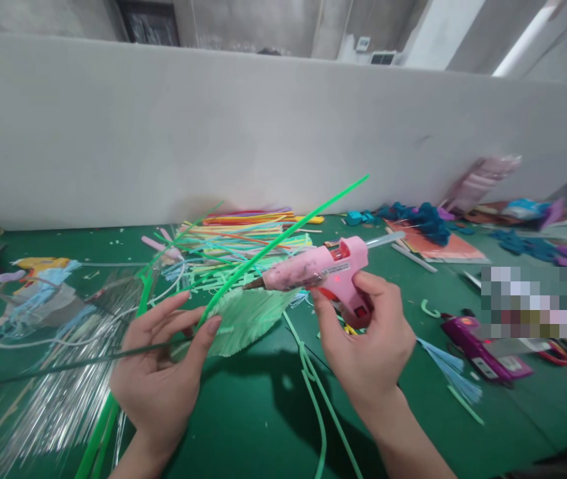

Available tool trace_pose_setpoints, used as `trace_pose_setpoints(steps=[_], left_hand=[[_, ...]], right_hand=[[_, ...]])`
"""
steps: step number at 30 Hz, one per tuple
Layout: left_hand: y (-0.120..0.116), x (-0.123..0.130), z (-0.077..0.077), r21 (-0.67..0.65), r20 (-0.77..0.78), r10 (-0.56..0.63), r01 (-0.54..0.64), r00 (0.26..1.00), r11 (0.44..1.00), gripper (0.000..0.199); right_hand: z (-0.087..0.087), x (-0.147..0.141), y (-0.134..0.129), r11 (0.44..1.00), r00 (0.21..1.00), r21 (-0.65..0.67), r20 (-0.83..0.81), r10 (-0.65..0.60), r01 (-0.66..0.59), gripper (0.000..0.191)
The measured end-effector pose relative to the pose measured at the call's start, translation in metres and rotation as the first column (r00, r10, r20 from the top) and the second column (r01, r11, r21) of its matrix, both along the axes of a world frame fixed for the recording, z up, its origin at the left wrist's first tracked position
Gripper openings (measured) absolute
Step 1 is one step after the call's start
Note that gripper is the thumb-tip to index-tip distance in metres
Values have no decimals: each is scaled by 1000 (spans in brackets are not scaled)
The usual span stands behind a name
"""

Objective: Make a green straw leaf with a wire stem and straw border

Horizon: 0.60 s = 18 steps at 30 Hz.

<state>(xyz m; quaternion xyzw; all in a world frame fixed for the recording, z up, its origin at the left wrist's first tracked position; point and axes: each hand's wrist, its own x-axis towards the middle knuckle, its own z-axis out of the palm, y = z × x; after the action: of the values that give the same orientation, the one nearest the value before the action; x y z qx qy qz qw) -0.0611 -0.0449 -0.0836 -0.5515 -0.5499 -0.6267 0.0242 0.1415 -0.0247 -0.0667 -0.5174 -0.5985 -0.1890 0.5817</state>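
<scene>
Your right hand (370,342): gripping one pink glue gun (330,266), smudged, dark-tipped. Your left hand (161,369): pinching one bright-green strip (283,236), one pale-green ribbed leaf (253,322).

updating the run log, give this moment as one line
left hand: holds green strip, dark rod; right hand: holds pink glue gun; nozzle: near strip, contact unclear; leaf: by left thumb

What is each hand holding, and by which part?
Right hand: glue gun, by its handle. Left hand: bright green strip, low on what shows, plus dark stem near the leaf.
</scene>
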Motion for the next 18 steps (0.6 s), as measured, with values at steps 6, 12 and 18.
trace_pose_setpoints(steps=[6, 12, 18], left_hand=[[-1, -2, -1, -4, -18, -3, 3, 1000, 1000, 26], [0, -4, -6, -8, 21, -13, 13, 1000, 1000, 25], [0, -2, -5, -4, 75, -49, 50, 996, 999, 33]], right_hand=[[0, 4, 0, 1000, 1000, -3, -6, -14, 13, 32], [-1, 6, 0, 999, 999, -17, -15, -31, 31, 32], [-3, 6, 1, 999, 999, -31, -12, -35, 34, 33]])
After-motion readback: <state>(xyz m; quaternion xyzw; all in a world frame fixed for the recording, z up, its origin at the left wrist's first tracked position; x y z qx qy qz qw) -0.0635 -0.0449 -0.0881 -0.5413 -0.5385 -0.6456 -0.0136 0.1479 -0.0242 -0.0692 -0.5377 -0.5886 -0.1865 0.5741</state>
